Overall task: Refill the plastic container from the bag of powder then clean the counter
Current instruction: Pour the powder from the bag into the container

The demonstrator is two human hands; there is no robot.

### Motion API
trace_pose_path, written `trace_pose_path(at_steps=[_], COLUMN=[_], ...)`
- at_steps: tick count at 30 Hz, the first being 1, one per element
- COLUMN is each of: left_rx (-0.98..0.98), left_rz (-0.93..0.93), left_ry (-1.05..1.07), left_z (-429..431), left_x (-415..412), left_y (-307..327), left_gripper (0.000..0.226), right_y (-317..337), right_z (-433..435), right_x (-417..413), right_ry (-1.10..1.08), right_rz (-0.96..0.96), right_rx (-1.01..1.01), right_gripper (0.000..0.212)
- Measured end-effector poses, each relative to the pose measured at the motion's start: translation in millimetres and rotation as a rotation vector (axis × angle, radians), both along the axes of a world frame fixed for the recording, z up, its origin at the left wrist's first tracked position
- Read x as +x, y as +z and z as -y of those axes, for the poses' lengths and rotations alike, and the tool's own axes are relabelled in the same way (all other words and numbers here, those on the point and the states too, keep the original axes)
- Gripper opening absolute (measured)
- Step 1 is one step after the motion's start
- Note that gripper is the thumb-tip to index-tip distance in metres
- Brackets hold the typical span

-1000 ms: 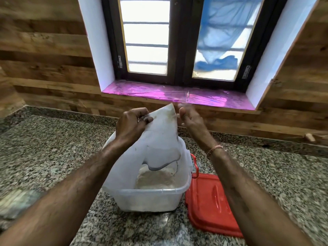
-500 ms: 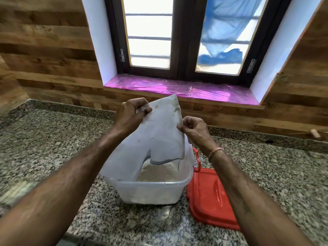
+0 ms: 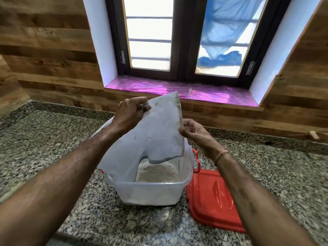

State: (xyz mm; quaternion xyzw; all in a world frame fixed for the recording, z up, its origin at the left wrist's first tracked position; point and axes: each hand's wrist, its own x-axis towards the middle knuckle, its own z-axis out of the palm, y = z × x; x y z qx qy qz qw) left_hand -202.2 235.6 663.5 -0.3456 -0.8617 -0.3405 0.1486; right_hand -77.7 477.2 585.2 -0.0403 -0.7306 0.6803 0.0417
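Observation:
A white bag hangs upside down over the clear plastic container, its open mouth just above a heap of pale powder inside. My left hand grips the bag's upper left corner. The bag's right edge is pinched by my right hand. The container stands on the speckled granite counter, with red handles at its sides.
A red lid lies flat on the counter right of the container. Behind runs a wood-panelled wall with a window and a pink foil-covered sill. A wooden peg sticks out at the far right.
My right hand has come down from the bag's top corner and now pinches its right edge lower down. The bag has been raised slightly, with my left hand still on it.

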Motion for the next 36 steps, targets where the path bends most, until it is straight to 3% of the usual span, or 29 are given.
trace_pose_path(at_steps=[3,4,6,9,12,14,16,20,22,25,29,32,36], left_rx=[-0.021,-0.036,-0.061,-0.066,-0.068,-0.074,-0.081,-0.073,-0.134,-0.336,-0.364,-0.355,-0.407], left_rz=[-0.048,-0.06,-0.052,0.009,0.059,0.065,0.062,0.044,0.027,0.041,0.035,-0.081,-0.172], left_ry=[-0.056,-0.065,-0.061,-0.057,-0.065,-0.057,-0.061,-0.075,-0.025,0.108,0.155,0.082,0.089], left_z=[-3.3,-5.3,-7.1,-5.4,-7.6,-10.3,-12.7,-14.1,-7.5,15.3,37.0,39.3,48.6], left_x=[0.5,0.4,-4.8,-10.9,-8.7,-7.7,-7.4,-6.5,-7.6,-9.3,-8.8,-9.0,-14.0], left_y=[7.9,10.4,13.4,15.5,15.9,14.2,12.0,10.4,11.7,14.8,15.2,15.9,22.8], left_gripper=[0.015,0.016,0.025,0.043,0.048,0.046,0.048,0.044,0.03,0.039,0.017,0.013,0.018], right_y=[-5.7,-7.8,-8.3,-3.0,-6.4,-4.3,1.7,4.3,3.2,1.0,-0.9,-0.7,-3.4], right_z=[3.1,2.8,0.7,-3.3,0.3,4.1,8.0,12.0,12.6,9.6,12.6,18.4,13.7], right_x=[2.4,3.1,5.4,9.3,10.0,10.3,7.0,0.2,0.0,1.4,1.6,-2.3,-5.6], right_ry=[-0.058,-0.118,-0.161,-0.047,-0.104,-0.092,-0.051,-0.14,-0.153,-0.174,-0.127,-0.173,-0.239], right_rz=[0.059,0.06,-0.005,0.026,-0.031,-0.029,-0.017,-0.086,-0.075,-0.088,-0.096,-0.174,-0.235], right_rx=[0.488,0.564,0.433,0.088,0.193,0.202,0.06,0.041,0.005,-0.051,-0.025,-0.009,-0.003], right_gripper=[0.036,0.04,0.045,0.052,0.015,0.027,0.045,0.019,0.021,0.023,0.029,0.006,0.022])
